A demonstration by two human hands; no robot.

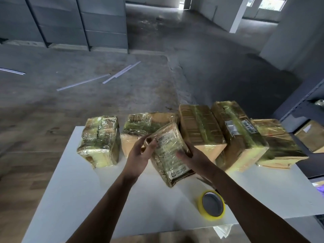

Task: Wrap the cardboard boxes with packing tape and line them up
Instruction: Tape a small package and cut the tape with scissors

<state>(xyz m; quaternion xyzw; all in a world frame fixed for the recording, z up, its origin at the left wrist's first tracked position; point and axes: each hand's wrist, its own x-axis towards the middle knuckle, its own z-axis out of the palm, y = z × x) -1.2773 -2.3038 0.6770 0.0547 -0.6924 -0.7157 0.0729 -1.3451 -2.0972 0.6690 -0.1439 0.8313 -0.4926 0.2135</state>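
1. Cardboard, tape-wrapped: labelled box [168, 151] sits tilted just beyond the tape roll [212, 206], slightly left of it
2. left hand [140, 155] grips its far-left corner, fingers curled round it
3. right hand [194, 158] clasps its right edge, thumb over the label face
4. five wrapped boxes [201, 130] in a row farther beyond the roll, at the white table [78, 190] far edge
5. yellow roll lies flat on the table

Bench [73, 199] front-left open, wide lane. Wrapped boxes [201, 127] wall far edge; slim gap right of leftmost box [100, 142]. Tilted box [168, 151] blocks centre. Tape roll [209, 217] sits front-right near edge.
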